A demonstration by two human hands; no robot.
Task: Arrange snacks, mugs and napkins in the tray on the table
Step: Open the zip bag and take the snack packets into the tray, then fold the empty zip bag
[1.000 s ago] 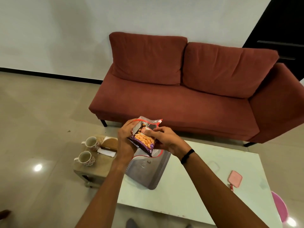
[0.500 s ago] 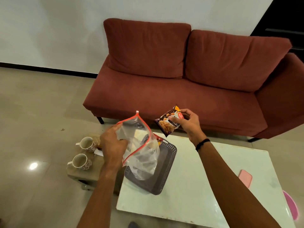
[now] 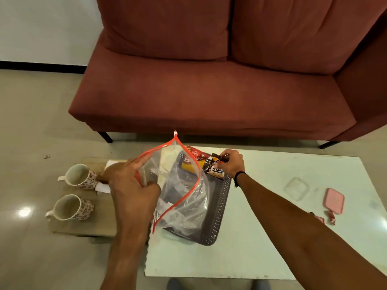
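My left hand [image 3: 134, 189] grips a clear zip bag with a red seal [image 3: 184, 197], held open above the dark perforated tray [image 3: 219, 216] on the white table [image 3: 261, 237]. My right hand [image 3: 232, 164] holds a brown peanut packet [image 3: 215, 169] at the tray's far right corner. A red and yellow snack packet [image 3: 193, 159] lies at the tray's far end, partly behind the bag. Two floral mugs [image 3: 78, 175] [image 3: 69, 207] stand on a low wooden stool [image 3: 83, 227] to the left. White napkins [image 3: 103, 188] lie under a brown round thing, mostly hidden by my left hand.
A red sofa [image 3: 209, 80] stands just beyond the table. On the table's right side are a clear lidded box [image 3: 296, 188], a pink flat case [image 3: 334, 199] and small red wrappers [image 3: 326, 219]. Tiled floor surrounds the stool.
My right hand pulled the peanut packet out of the bag and lowered it to the tray's far corner. My left hand kept the emptied bag over the tray. The view tilted down.
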